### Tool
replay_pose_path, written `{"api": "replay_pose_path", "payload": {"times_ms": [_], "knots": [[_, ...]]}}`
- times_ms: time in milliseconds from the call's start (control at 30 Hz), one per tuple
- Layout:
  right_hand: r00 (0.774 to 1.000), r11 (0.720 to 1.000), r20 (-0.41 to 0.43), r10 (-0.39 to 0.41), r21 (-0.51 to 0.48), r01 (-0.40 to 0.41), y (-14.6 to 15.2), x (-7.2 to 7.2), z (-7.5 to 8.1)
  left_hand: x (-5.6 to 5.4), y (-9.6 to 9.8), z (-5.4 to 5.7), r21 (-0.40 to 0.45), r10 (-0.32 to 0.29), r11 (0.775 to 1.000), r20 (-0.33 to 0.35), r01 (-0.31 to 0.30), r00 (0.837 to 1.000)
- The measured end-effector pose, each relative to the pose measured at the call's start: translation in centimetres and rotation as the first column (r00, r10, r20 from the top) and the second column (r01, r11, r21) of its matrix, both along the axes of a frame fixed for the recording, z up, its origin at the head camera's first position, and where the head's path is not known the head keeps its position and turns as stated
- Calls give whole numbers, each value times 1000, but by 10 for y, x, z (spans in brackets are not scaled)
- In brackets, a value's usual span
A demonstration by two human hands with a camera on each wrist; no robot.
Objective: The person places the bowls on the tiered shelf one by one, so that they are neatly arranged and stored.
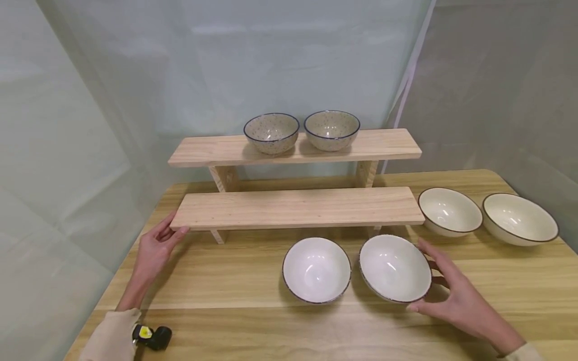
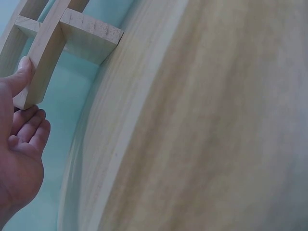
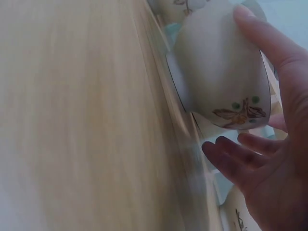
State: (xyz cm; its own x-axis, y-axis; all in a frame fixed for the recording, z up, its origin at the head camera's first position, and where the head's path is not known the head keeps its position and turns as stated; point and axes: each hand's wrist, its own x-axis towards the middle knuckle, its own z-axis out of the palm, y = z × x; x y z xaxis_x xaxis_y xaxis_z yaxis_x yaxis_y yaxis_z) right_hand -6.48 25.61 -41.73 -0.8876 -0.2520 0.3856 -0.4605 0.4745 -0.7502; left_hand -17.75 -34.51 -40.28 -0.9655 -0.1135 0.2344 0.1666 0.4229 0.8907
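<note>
My left hand (image 1: 155, 250) grips the left end of the lower board of a two-tier wooden shelf (image 1: 298, 208), thumb on top and fingers below; the left wrist view shows the same hold on the board (image 2: 45, 67). At the front right, my right hand (image 1: 456, 298) holds a white bowl (image 1: 395, 268) by its side, thumb at the near rim and index finger at the far rim. Painted leaves show on this bowl's outside (image 3: 216, 72) in the right wrist view. Just left of it stands a second white bowl (image 1: 316, 271), close but apart.
Two speckled bowls with blue rims, one left (image 1: 272, 133) and one right (image 1: 331, 130), stand on the upper board. Two cream bowls with dark rims (image 1: 450, 211) (image 1: 519, 219) sit on the wooden table (image 1: 217, 286) right of the shelf. Pale curtains (image 1: 293, 60) hang behind.
</note>
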Motion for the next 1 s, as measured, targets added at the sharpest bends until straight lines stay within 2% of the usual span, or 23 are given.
{"api": "replay_pose_path", "payload": {"times_ms": [233, 400, 833, 1000], "knots": [[997, 1000, 71, 0, 4, 0, -6, 1, -2, 1, 0, 2, -4, -1, 1000, 13, 1, 1000], [996, 1000, 87, -5, 12, 4, -8, 0, -2, 0, 0, 2, -9, -1, 1000, 12, 1, 1000], [996, 999, 82, -23, 24, 21, -9, -1, -7, -2, -3, 1, 25, -11, 1000, 21, 11, 1000], [997, 999, 65, -33, -19, 35, -10, 0, -11, -2, -1, 1, 20, -15, 1000, 6, 15, 1000]]}}
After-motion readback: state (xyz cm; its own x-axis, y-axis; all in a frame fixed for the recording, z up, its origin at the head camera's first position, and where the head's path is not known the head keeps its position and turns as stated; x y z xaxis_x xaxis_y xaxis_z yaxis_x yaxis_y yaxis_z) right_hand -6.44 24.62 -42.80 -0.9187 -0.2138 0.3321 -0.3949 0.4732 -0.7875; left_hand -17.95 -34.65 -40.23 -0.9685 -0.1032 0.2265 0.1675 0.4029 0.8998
